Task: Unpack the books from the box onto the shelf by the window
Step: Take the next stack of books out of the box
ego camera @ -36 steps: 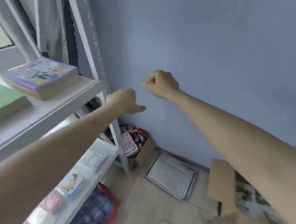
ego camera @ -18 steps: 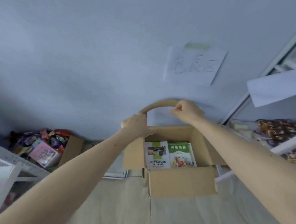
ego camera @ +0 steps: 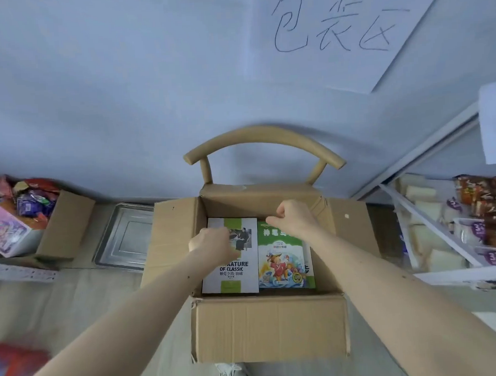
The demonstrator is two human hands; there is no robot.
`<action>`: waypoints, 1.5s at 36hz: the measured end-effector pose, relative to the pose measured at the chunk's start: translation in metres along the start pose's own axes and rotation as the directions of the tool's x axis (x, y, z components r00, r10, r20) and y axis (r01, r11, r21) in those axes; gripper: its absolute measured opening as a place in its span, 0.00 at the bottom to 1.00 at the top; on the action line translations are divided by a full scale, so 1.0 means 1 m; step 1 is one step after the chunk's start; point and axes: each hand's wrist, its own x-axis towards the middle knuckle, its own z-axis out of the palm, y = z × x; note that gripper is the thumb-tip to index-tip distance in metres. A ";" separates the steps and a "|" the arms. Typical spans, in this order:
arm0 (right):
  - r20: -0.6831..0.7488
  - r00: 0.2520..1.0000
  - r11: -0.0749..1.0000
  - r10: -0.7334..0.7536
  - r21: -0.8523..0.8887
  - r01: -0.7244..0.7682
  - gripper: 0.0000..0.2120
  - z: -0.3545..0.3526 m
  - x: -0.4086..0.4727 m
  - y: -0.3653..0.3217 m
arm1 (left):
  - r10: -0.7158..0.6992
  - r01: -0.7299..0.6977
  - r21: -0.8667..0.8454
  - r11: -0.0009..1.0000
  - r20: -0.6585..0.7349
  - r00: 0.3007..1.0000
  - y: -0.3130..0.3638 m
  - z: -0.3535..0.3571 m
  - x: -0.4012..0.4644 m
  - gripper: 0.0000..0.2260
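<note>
Cardboard box (ego camera: 270,330) sits open on a chair (ego camera: 263,142) by the blue wall; two books lie flat inside, the left hand (ego camera: 212,245) over the white book (ego camera: 231,272), the right hand (ego camera: 293,218) over the green book (ego camera: 282,260); both hands curled, gripping nothing visible

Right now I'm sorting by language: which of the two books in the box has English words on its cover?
The white book under the left hand: it reads "OF CLASSIC". The green book beside it shows a cartoon figure.
</note>
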 end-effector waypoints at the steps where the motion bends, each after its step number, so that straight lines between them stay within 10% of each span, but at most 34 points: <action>1: 0.029 1.000 1.000 0.004 -0.014 -0.003 0.25 0.011 0.012 0.004 | -0.015 0.014 0.022 1.000 0.029 0.999 -0.002 0.010 0.011 0.23; 11: 0.123 0.992 0.973 -0.017 -0.227 0.045 0.37 0.116 0.134 0.032 | -0.084 0.039 0.206 0.978 0.213 0.973 -0.023 0.103 0.113 0.50; 20: 0.086 0.986 0.963 0.144 -0.240 -0.119 0.45 0.179 0.171 0.042 | -0.114 0.042 0.375 0.926 0.173 0.978 -0.029 0.155 0.139 0.51; 33: 0.033 0.929 0.877 0.368 0.320 -0.359 0.27 0.192 0.178 0.016 | -0.058 0.011 0.226 0.974 0.204 0.977 -0.035 0.152 0.143 0.54; 46: 0.060 0.955 0.807 0.290 0.521 -0.278 0.24 0.170 0.156 0.031 | -0.066 0.065 0.018 0.998 0.047 0.997 -0.025 0.149 0.134 0.49; 54: 0.053 0.943 0.819 0.330 0.480 -0.314 0.25 0.125 0.159 0.093 | -0.075 0.125 -0.239 0.963 0.209 0.975 0.013 0.148 0.144 0.54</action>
